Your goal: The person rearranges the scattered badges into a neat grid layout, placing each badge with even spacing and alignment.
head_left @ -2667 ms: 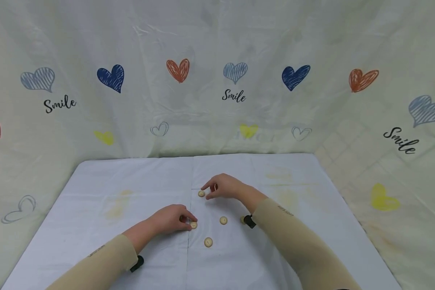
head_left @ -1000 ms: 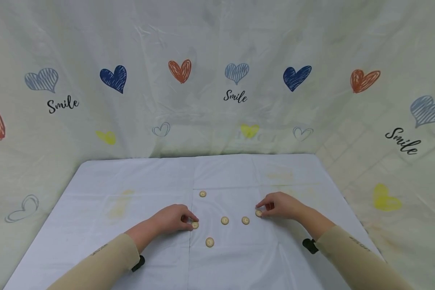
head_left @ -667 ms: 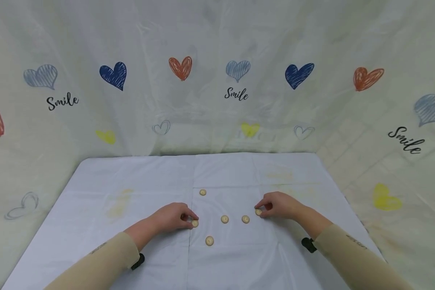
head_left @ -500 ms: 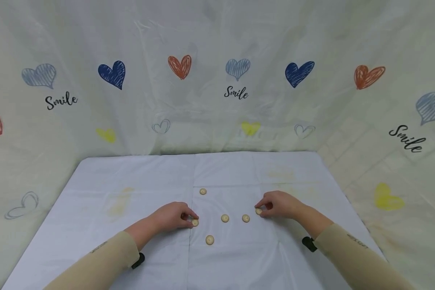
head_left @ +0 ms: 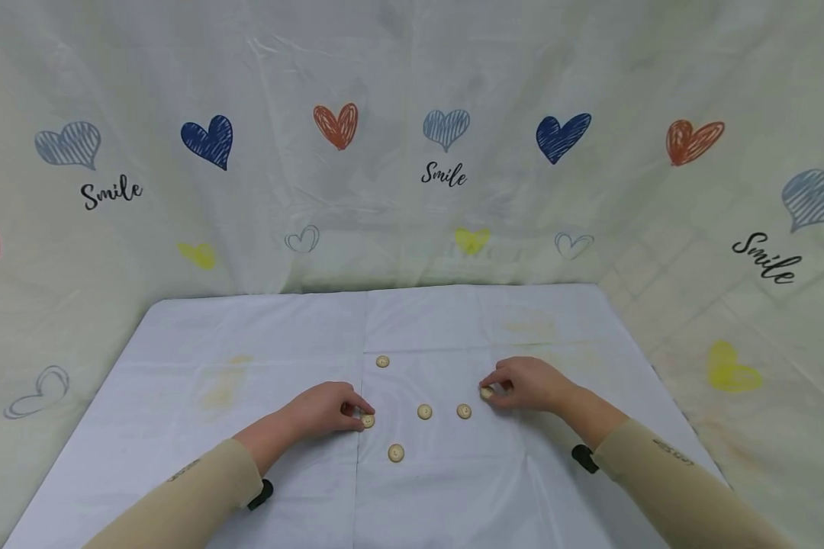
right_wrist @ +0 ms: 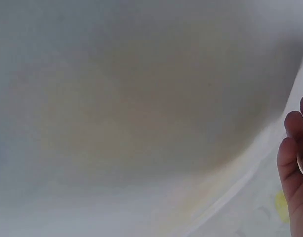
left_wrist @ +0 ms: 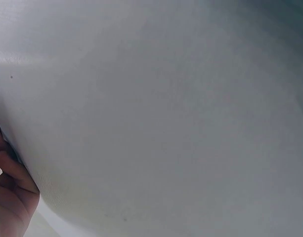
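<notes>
In the head view my left hand (head_left: 321,408) rests on the cloth left of centre, thumb and index finger pinching a round, pale wooden button (head_left: 367,421). To the right, my right hand (head_left: 532,383) pinches another such button (head_left: 486,393) between thumb and fingertips. Just below and left of that one lies a loose button (head_left: 463,411). More loose ones are a middle button (head_left: 424,412), a near button (head_left: 396,453) and a far button (head_left: 382,361). Both wrist views show only part of each hand's fingers at the edge, with no button visible.
A white cloth with fold creases covers the table (head_left: 439,503). Behind and beside it hangs a pale curtain (head_left: 384,206) printed with hearts and "Smile". A black band (head_left: 261,494) sits at the left wrist, another dark band (head_left: 584,459) at the right.
The right hand left the far button, moved right and toward me, and took hold of a button at the right. That button has since shifted slightly away and left. The left hand has stayed put.
</notes>
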`<action>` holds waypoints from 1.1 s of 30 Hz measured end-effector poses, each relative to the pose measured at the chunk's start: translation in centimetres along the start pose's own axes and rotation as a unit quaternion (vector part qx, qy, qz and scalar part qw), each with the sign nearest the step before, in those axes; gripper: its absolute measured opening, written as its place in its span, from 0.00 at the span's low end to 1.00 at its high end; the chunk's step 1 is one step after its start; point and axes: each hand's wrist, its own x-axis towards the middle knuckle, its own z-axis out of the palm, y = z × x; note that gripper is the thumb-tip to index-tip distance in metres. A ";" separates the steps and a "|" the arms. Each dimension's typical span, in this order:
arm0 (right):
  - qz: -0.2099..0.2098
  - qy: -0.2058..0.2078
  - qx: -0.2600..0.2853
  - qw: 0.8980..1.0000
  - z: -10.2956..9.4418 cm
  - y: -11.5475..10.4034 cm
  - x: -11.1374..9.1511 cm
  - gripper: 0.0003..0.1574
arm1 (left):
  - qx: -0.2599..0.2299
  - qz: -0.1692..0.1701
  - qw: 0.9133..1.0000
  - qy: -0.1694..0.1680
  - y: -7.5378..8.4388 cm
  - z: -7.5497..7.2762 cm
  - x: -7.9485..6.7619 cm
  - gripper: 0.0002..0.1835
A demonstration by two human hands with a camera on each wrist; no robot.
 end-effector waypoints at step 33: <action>0.035 -0.020 0.007 0.999 -1.0 -2.1 7.9 0.14 | -0.012 -0.008 1.000 0.000 0.0 -0.1 0.0 0.11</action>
